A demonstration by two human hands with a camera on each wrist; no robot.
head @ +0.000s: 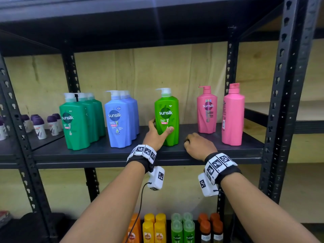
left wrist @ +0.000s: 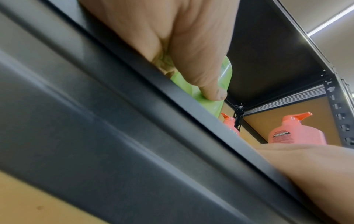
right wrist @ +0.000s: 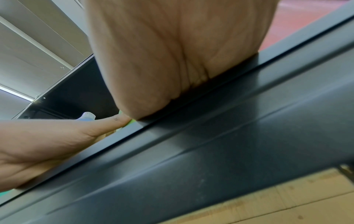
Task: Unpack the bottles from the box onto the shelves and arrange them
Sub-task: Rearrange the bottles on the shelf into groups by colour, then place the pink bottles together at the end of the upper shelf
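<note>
**Lime bottle steadied on the middle shelf**

Head view: the lime bottle point(head: 166, 118) is stood upright on the shelf point(head: 105, 153), between the blue bottles point(head: 121, 118) and the two pink bottles point(head: 220, 113). It is gripped low on its body by the left hand point(head: 156, 135), with the thumb laid across the front and the fingers wrapped round the far left side. The hold near the base is judged to be for sliding or turning the bottle so that its label faces out, in line with its neighbours. The right hand point(head: 199, 144) is rested on the shelf just right of the bottle, apart from it, with the fingers curled under and nothing held; it seems to be set there as a brace. Dark green bottles point(head: 78, 120) are grouped at the left by colour, which suggests sorting by kind. The pink bottle nearer the edge is turned label-away and is likely still to be corrected. No box is seen.

Left wrist view: from below the shelf edge, the thumb point(left wrist: 210, 84) is seen pressed on the lime plastic, with both pink bottles beyond.

Right wrist view: the heel of the right hand is planted on the shelf edge; its fingers are hidden. The left thumb is seen reaching in at the left.
</note>
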